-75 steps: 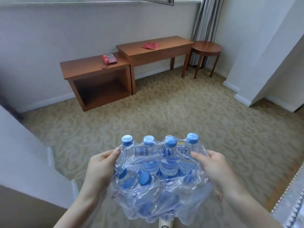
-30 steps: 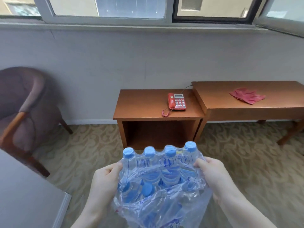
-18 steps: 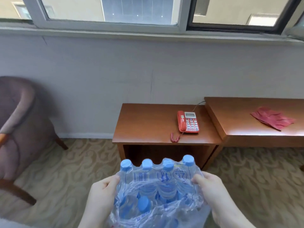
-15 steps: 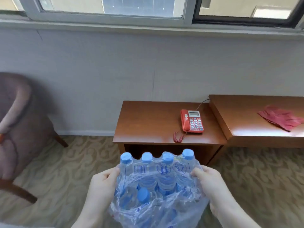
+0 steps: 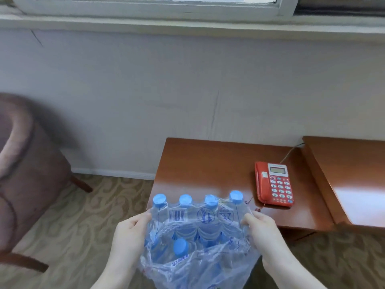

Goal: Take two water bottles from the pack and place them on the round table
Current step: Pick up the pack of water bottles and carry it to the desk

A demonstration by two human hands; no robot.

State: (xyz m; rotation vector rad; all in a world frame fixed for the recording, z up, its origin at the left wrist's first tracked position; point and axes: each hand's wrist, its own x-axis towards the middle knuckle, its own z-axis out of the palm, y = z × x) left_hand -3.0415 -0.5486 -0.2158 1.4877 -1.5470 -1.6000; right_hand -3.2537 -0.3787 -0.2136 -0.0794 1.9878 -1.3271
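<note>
I hold a shrink-wrapped pack of water bottles in front of me, low in the head view, over the near edge of a low wooden side table. The bottles are clear with blue caps; a row of several caps shows along the top and one more cap lies lower inside the torn, loose wrap. My left hand grips the pack's left side. On the right side, my right hand grips the wrap. The round table is out of view.
A red telephone sits on the side table's right part, its cord running to the wall. A higher wooden desk adjoins on the right. A brown armchair stands at left on patterned carpet. A wall and window sill lie ahead.
I have walked closer to the side table, which now sits right behind the pack. The view has turned left; the red cloth on the desk has left the frame. Both hands keep their grip.
</note>
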